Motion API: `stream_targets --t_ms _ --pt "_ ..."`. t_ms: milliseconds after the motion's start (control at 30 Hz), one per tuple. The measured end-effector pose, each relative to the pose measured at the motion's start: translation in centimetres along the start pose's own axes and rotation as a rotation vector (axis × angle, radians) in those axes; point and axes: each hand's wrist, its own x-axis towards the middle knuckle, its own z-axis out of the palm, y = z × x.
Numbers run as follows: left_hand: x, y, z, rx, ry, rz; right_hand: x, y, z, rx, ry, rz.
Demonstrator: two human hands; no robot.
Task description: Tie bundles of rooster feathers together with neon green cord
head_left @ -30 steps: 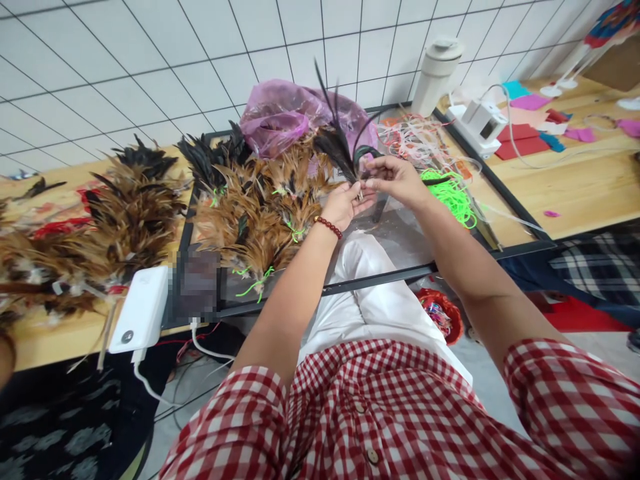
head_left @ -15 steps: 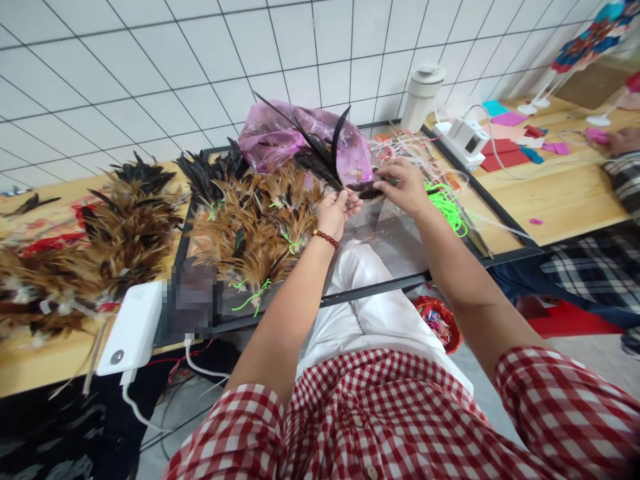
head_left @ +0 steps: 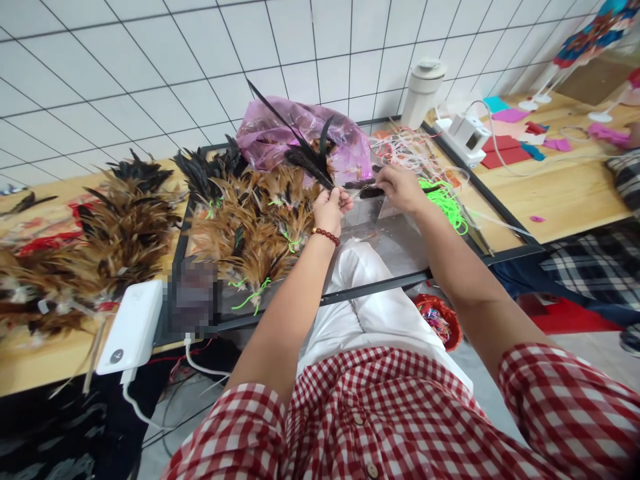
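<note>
Several black feathers stick up from the left hand, which pinches their ends above a dark-edged board. Near it, the right hand pinches another dark feather. Brown feather bunches lie to the left, a purple bag behind, and green string by the right arm.

You hold a bundle of black feathers in your left hand, the quill ends pinched between thumb and fingers. The bundle fans out above that hand, leaning up and to the left: one long, narrow feather reaches farthest, a shorter, curved one stands more upright, and fuller vanes spread lower down. From the fingertips of your right hand, dark plumage extends leftward, nearly level, between your hands; you cannot tell how many feathers it includes.
</note>
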Motion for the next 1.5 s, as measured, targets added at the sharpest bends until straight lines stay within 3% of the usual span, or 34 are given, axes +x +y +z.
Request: stream_targets --t_ms 100,233,433,667,733,900,967,1100,1200,1500 --pt "0.2 -0.3 0.0 0.074 -0.006 -0.021 0.2 -1.7 -0.3 0.013 0.032 -0.058" --pt "0.6 -1.0 0.2 0.219 -0.038 -0.001 0.1 -3.8 -0.1 -0.046 -0.035 -0.160" --pt "0.2 -1.4 0.2 0.448 -0.159 0.016 -0.1 -4.6 0.4 -0.070 -0.008 -0.131" --pt "-0.6 0.2 0.1 0.261 -0.110 -0.079 0.3 -0.5 -0.9 0.081 0.446 0.147" --pt "-0.6 0.5 0.0 0.221 -0.100 -0.099 0.2 0.1 -0.5 0.058 0.399 0.180" --pt "-0.5 0.9 -0.5 0.150 -0.118 -0.126 -0.1 -1.8 1.4 -0.056 0.075 0.082" --pt "-0.4 1.0 -0.7 0.130 -0.123 -0.142 0.0 -2.8 2.0 0.035 0.082 0.076" --pt "-0.6 0.7 -0.4 0.189 -0.113 -0.107 0.4 -4.2 2.9 0.498 0.190 0.181" --pt "-0.7 0.2 0.1 0.295 -0.116 -0.068 0.9 -5.1 3.2 0.776 0.195 0.277" --pt "-0.4 0.2 0.0 0.103 0.019 -0.049 1.0 -5.2 1.7 1.189 0.249 0.481"
